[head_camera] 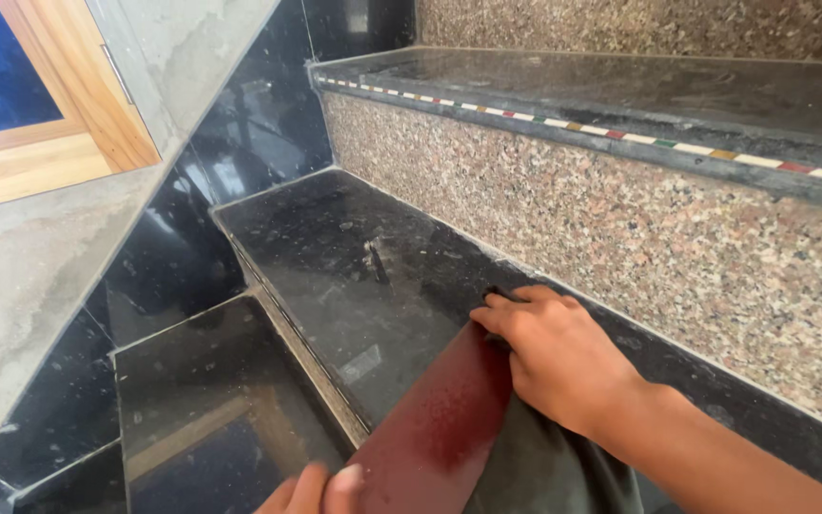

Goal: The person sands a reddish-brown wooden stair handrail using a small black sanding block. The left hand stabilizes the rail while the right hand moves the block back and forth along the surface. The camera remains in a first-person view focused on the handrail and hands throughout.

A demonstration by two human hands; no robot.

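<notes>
Right hand (556,357) presses flat, fingers curled, on the upper end of the dark red sheet (435,428), whose long axis slants down-left across the black stair tread (335,257) toward the left hand (314,490) steadying its lower end.

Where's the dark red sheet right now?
In the head view, the dark red sheet lies bottom centre on the black stair tread, between right hand and left hand.

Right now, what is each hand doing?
Left hand: only fingertips in view, touching the dark red sheet; grip cannot be told.
Right hand: fingers curled, pressing the sheet's top edge.
</notes>
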